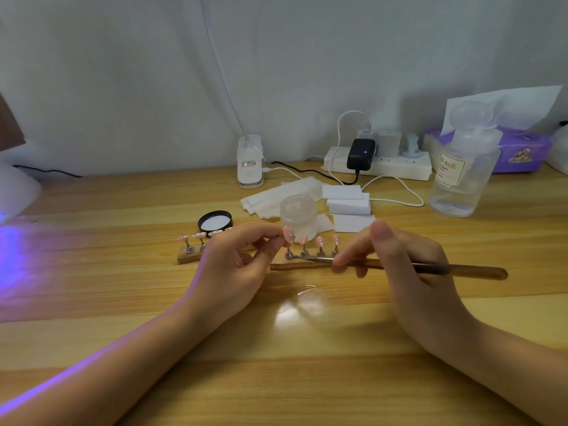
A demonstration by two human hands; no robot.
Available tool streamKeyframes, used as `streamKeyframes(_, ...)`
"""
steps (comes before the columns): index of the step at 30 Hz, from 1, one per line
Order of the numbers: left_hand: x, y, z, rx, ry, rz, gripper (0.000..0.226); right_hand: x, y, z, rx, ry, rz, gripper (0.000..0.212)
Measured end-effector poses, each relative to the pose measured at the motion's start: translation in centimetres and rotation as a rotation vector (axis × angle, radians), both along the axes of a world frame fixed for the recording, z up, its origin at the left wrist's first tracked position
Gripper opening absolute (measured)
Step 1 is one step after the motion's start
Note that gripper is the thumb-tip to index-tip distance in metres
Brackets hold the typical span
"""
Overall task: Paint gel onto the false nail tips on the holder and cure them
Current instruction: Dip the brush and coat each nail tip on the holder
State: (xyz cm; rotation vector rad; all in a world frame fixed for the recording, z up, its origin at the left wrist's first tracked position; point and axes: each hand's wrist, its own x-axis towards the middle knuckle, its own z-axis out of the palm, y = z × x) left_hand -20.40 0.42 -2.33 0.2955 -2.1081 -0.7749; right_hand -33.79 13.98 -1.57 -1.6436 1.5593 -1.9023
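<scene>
The wooden holder point(302, 265) lay in the middle of the desk point(123, 272), and everything else is told from it. On the holder stood a row of little metal pegs, and three pink nail tips point(319, 241) with white dots sat on them. The left hand point(236, 265) was just left of that row, and its fingers pinched one more dotted pink tip point(289, 234) above the peg at the left end. The right hand point(408, 265) was at the right end of the holder and gripped a thin brush point(461, 269) like a pencil; the brush lay along the front of the pegs, with its point near the bottom of the left peg. Farther left of the holder, past the left hand, sat a second small wooden piece point(188, 256) with more pink tips on pegs. Right behind the holder stood an open frosted jar point(298, 215), and its black lid point(214, 222) lay behind and to the left. Far to the left, purple light point(18, 241) shone on the desk (most likely from the curing lamp). The tips looked already colored and dotted, so I think the painting was well along. More gel on some tips, and curing, probably were left to do.
</scene>
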Motion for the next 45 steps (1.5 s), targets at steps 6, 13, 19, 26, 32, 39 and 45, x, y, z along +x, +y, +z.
streamKeyframes(6, 0.01, 0.00, 0.10, -0.047, 0.008, -0.016, 0.015, 0.01, -0.20, 0.35, 0.048, 0.075, -0.048, 0.034)
streamKeyframes(13, -0.02, -0.15, -0.01, -0.005, 0.005, -0.032, 0.017, -0.07, 0.00, 0.07, -0.001, -0.021, -0.018, 0.039)
streamKeyframes(19, -0.06, -0.33, -0.05, 0.017, 0.029, -0.058, 0.021, -0.20, -0.23, 0.05, 0.039, -0.001, -0.031, 0.033)
streamKeyframes(26, -0.15, -0.15, -0.05, 0.104, 0.049, -0.089, 0.017, -0.19, -0.03, 0.17, 0.000, -0.069, -0.040, 0.037)
streamKeyframes(32, -0.13, -0.09, 0.05, 0.111, 0.051, -0.096, 0.017, -0.07, -0.23, 0.16, 0.027, -0.048, -0.055, 0.034)
streamKeyframes(39, -0.06, -0.07, 0.08, 0.112, 0.037, -0.097, 0.017, -0.16, -0.10, 0.12, -0.004, -0.037, -0.065, 0.039)
streamKeyframes(45, -0.02, 0.07, 0.16, 0.114, 0.039, -0.093, 0.020, 0.00, -0.14, 0.05, 0.026, -0.009, -0.020, 0.037)
